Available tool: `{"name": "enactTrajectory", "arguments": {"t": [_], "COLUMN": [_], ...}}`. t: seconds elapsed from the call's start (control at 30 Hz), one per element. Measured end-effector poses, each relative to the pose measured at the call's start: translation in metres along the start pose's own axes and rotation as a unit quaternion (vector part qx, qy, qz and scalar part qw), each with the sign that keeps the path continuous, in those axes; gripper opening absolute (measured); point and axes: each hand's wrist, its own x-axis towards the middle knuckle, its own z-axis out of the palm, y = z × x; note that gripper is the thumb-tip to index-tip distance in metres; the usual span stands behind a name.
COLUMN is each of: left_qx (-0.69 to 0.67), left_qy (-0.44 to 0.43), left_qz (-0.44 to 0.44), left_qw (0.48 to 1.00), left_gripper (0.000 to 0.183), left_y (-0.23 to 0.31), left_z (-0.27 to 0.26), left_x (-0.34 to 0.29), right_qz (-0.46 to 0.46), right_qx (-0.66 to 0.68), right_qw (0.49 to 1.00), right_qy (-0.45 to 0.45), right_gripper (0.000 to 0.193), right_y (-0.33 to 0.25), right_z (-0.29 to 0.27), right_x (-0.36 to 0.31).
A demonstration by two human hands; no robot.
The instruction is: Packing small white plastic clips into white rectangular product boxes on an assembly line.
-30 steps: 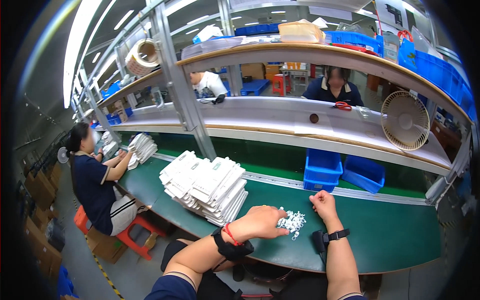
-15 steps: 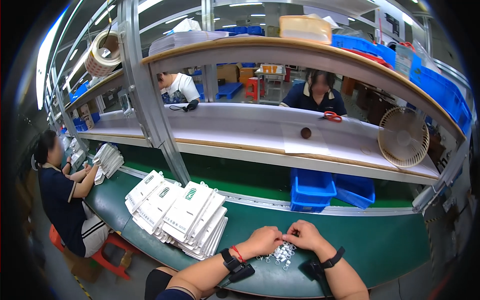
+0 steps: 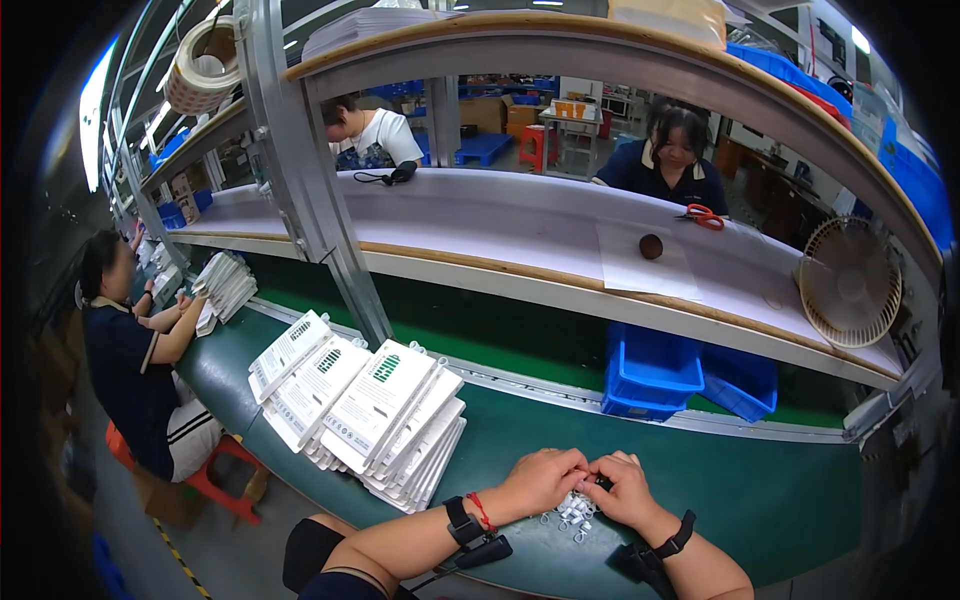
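Note:
Both of my hands meet over a small heap of white looped clips on the green table. My left hand has its thumb and fingers pinched together at the heap's far edge; what they hold is too small to make out. Close against it, my right hand curls its fingers inward, and whatever is between them is hidden. To the left of my hands lie stacked flat white packages with green print, several of them leaning over one another.
Blue bins stand beyond the table under a white shelf. On that shelf are red-handled scissors, a dark round object and a fan. A co-worker sits at the left; two more people are behind the shelf.
My hands have come closer together over the clips, with the right fingers now curled against the left ones. The whole view has shifted slightly.

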Motion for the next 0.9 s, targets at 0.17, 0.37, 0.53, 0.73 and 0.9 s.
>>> {"name": "enactTrajectory", "arguments": {"t": [0.17,0.37,0.53,0.73,0.9], "left_qx": [-0.002,-0.027,-0.013,0.0,0.019], "left_qy": [0.03,0.021,0.078,0.076,0.1], "left_qz": [0.068,0.087,0.095,0.052,0.122], "left_qw": [0.997,0.996,0.992,0.996,0.987], "left_gripper": [0.021,0.019,0.015,0.014,0.013], "left_y": [0.005,0.003,-0.001,0.007,0.009], "left_z": [0.002,0.001,0.0,-0.006,-0.007], "left_x": [-0.001,0.0,0.0,-0.001,0.0], "right_qz": [0.015,0.026,0.029,0.027,0.007], "right_qx": [0.029,0.043,0.048,0.064,0.082], "right_qw": [0.999,0.999,0.998,0.998,0.997], "right_qy": [0.007,0.007,-0.006,0.0,-0.009], "right_gripper": [0.01,0.009,0.012,0.013,0.01], "right_y": [0.01,0.004,0.002,0.003,0.005], "right_z": [0.0,-0.003,-0.005,-0.003,-0.005], "right_x": [-0.004,-0.002,-0.002,-0.002,-0.002]}}
